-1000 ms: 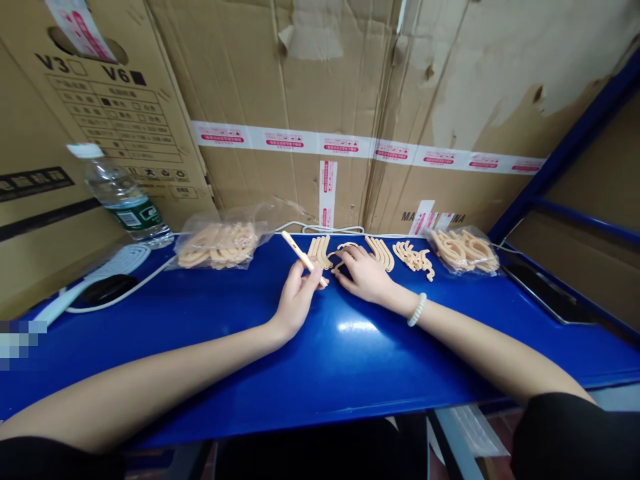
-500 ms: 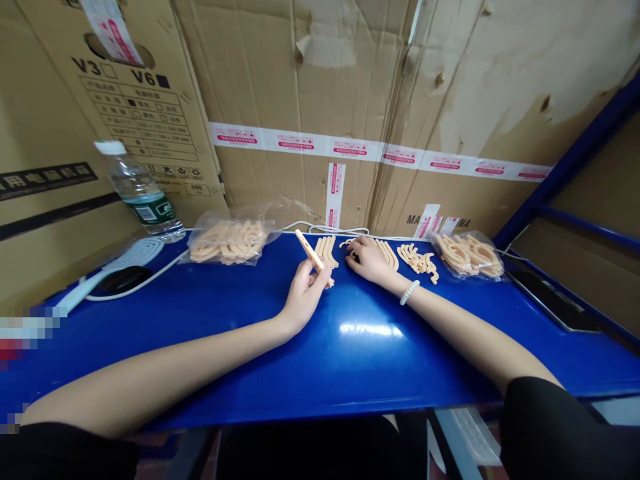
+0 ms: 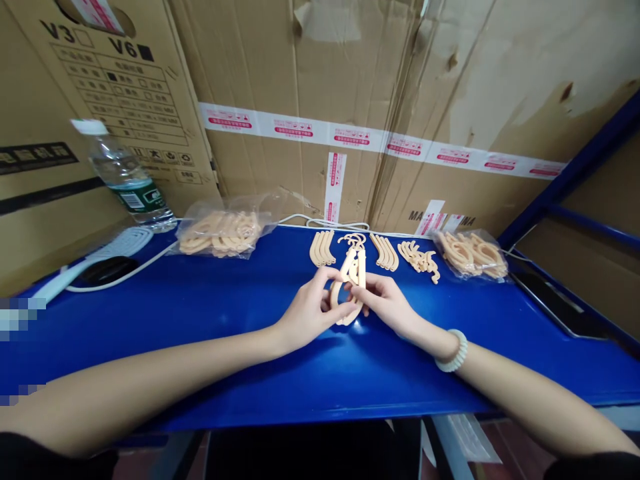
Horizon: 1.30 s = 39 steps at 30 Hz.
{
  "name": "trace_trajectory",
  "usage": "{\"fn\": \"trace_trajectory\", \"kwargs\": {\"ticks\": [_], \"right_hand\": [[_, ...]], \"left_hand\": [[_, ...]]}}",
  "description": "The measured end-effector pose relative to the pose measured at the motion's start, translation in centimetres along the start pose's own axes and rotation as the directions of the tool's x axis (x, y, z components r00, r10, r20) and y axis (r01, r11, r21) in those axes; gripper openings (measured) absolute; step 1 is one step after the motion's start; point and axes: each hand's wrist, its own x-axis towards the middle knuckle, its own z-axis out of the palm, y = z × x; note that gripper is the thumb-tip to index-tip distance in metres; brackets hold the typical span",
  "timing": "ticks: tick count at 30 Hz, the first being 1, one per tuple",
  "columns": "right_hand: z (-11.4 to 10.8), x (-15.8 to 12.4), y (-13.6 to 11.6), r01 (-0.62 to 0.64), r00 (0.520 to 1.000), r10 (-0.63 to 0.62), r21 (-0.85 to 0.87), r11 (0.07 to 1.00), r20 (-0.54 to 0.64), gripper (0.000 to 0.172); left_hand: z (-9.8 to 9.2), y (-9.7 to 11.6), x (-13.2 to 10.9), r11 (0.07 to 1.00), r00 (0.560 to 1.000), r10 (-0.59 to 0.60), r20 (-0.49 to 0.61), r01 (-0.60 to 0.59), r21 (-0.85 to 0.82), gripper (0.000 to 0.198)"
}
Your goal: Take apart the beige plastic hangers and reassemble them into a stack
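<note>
Both hands hold a beige plastic folding hanger (image 3: pixel 361 267) above the blue table, its two arms folded down side by side. My left hand (image 3: pixel 305 308) pinches the left arm between thumb and fingers. From the other side, my right hand (image 3: pixel 393 308) is closed on the right arm, with a pale bracelet on the wrist. Fingers cover part of the hanger's middle. Just beyond it lie loose beige hooks (image 3: pixel 353 238). Curved hanger arms lie in a left row (image 3: pixel 323 249) and a right row (image 3: pixel 384 252). Small curved pieces (image 3: pixel 417 259) are heaped farther right.
A clear bag of beige parts (image 3: pixel 220 233) lies at left, another bag (image 3: pixel 470 253) at right. A water bottle (image 3: pixel 133 183), a pale blue slotted item (image 3: pixel 120 243) and a black object (image 3: pixel 115 271) stand left. A phone-like slab (image 3: pixel 557 303) lies right. Cardboard (image 3: pixel 280 167) walls the back.
My right hand has left the parts at the back and come toward me, joining my left hand on the hanger. The hanger now points upright, away from me, rather than slanting left.
</note>
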Motion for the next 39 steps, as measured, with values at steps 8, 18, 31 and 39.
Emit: {"fn": "trace_trajectory", "kwargs": {"ticks": [8, 18, 31, 39], "right_hand": [[-0.8, -0.4, 0.5, -0.049, 0.999, 0.048, 0.06, 0.997, 0.025, 0.041], [-1.0, -0.5, 1.1, -0.137, 0.987, 0.148, 0.15, 0.979, -0.063, 0.036], [-1.2, -0.5, 1.0, -0.178, 0.968, 0.219, 0.276, 0.945, -0.125, 0.041], [-1.9, 0.0, 0.2, -0.142, 0.955, 0.203, 0.27, 0.952, -0.214, 0.037]], "left_hand": [[-0.5, -0.9, 1.1, 0.99, 0.993, -0.119, -0.023, 0.117, -0.082, 0.033], [-0.8, -1.2, 1.4, 0.981, 0.986, -0.158, -0.062, 0.149, -0.127, 0.029], [-1.0, -0.9, 1.7, 0.973, 0.979, -0.149, -0.139, 0.12, -0.197, 0.026], [-1.4, -0.6, 1.7, 0.988, 0.956, -0.051, -0.289, 0.005, -0.157, 0.025]]}}
